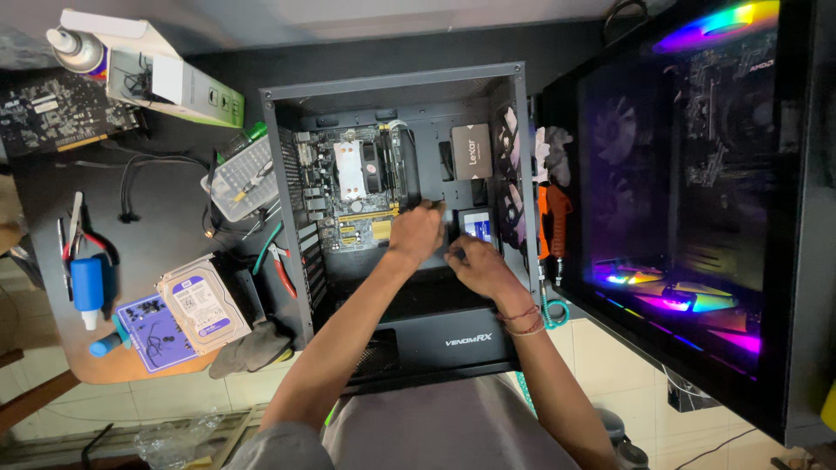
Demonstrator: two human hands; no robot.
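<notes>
Two computer cases (287, 209) (one lit), two hands (416, 231).

Both forearms are bare up to the elbows. The right wrist carries a bracelet (523, 318) of reddish thread and small beads, wound round a few times. The left hand (414, 233) and right hand (477, 265) wear no gloves or rings. A grey garment (435, 431) covers the lap below.

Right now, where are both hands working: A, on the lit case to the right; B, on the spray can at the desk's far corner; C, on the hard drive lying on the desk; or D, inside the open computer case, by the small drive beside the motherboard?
D: the left hand and right hand are both inside the open case, next to the small drive beside the motherboard.
</notes>
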